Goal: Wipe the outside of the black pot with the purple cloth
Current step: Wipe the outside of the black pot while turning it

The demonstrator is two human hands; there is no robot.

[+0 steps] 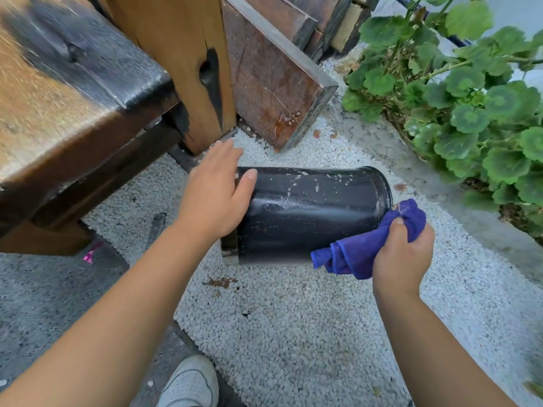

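The black pot (308, 212) lies on its side on white gravel, its rim to the right and its base to the left. Pale specks and smears mark its upper side. My left hand (216, 192) rests flat over the pot's base end, thumb on the top of the wall. My right hand (404, 255) is closed around the bunched purple cloth (370, 242), which touches the pot's lower right side near the rim.
A heavy wooden bench (73, 92) with a thick post (182, 63) stands at the left and behind. A rusty slab (273, 83) leans behind the pot. Green leafy plants (458, 92) fill the right. My white shoe (191, 383) is at the bottom.
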